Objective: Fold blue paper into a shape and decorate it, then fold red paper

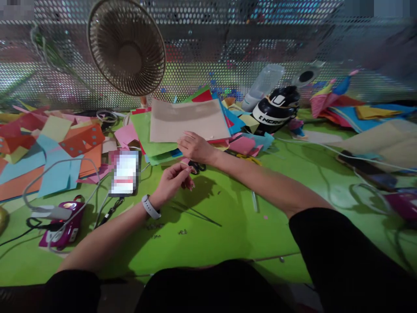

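Note:
My right hand (pixel 192 147) rests at the lower edge of a pale sheet (pixel 189 119) on top of a stack of coloured paper, its fingers bent over the edge; whether it grips anything is hidden. Just below it my left hand (pixel 176 179) is closed in a pinch, with thumb and forefinger together; what it holds is too small to name. Dark-handled scissors (pixel 198 167) lie between the hands. Thin metal tweezers (pixel 198 214) lie on the green table (pixel 228 243) below, near small metallic bits (pixel 183 232).
A phone (pixel 124 174) lies left of the stack, below a round fan (pixel 127 48). Coloured papers (pixel 58 161) cover the left side. Purple power strip (pixel 61 224) and cables sit lower left. Behind are a black jug (pixel 276 108) and a clear bottle (pixel 263 87).

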### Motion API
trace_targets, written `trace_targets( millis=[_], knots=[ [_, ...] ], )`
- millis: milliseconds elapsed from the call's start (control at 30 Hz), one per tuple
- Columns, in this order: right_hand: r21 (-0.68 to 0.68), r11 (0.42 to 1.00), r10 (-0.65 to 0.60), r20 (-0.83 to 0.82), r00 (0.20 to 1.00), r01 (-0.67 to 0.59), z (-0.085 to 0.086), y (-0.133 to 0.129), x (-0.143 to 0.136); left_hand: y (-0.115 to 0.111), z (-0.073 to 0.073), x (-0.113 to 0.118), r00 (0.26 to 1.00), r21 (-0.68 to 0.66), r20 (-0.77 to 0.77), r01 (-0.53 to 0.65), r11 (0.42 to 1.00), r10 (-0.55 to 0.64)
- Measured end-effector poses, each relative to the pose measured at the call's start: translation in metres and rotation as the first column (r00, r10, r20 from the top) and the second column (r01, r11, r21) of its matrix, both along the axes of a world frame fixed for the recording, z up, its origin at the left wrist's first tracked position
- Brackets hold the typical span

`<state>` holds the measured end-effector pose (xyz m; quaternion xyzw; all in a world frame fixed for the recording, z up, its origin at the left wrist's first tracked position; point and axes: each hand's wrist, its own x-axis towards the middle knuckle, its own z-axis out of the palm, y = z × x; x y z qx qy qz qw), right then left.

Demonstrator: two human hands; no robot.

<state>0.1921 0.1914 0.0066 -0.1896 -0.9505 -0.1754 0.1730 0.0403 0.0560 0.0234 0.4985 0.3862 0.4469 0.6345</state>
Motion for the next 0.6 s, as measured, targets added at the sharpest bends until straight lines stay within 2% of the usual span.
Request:
trace_targets(
  millis=[200, 267, 333, 400, 500, 567, 600],
  knots=[
    [-0.065, 0.992, -0.119, -0.136, 0.984, 0.111, 0.005, 0.005, -0.002, 0.006, -0.002, -0.004, 0.998, -0.07, -0.027, -0.064, 0.996, 0.062],
    [-0.129, 0.983, -0.154, -0.219, 0.963, 0.127, 0.008, 0.009, 0.001, 0.009, -0.003, -0.006, 0.995, -0.089, -0.037, -0.096, 0.991, 0.093],
    [-0.249, 0.962, -0.192, -0.312, 0.93, 0.115, 0.012, 0.012, 0.005, 0.012, -0.004, -0.008, 0.992, -0.109, -0.04, -0.124, 0.986, 0.12],
    [-0.42, 0.905, -0.254, -0.414, 0.874, 0.063, 0.016, 0.015, 0.009, 0.015, -0.004, -0.009, 0.987, -0.144, -0.023, -0.164, 0.976, 0.162],
    [-0.638, 0.768, -0.397, -0.547, 0.737, -0.061, 0.022, 0.022, 0.014, 0.02, -0.002, -0.01, 0.968, -0.228, 0.014, -0.24, 0.944, 0.25],
    [-0.7, 0.702, -0.485, -0.604, 0.632, -0.131, 0.026, 0.026, 0.015, 0.023, 0.0, -0.01, 0.958, -0.287, 0.031, -0.266, 0.92, 0.287],
    [-0.709, 0.688, -0.514, -0.624, 0.588, -0.151, 0.028, 0.028, 0.016, 0.025, 0.001, -0.009, 0.955, -0.312, 0.037, -0.269, 0.911, 0.295]
  ],
)
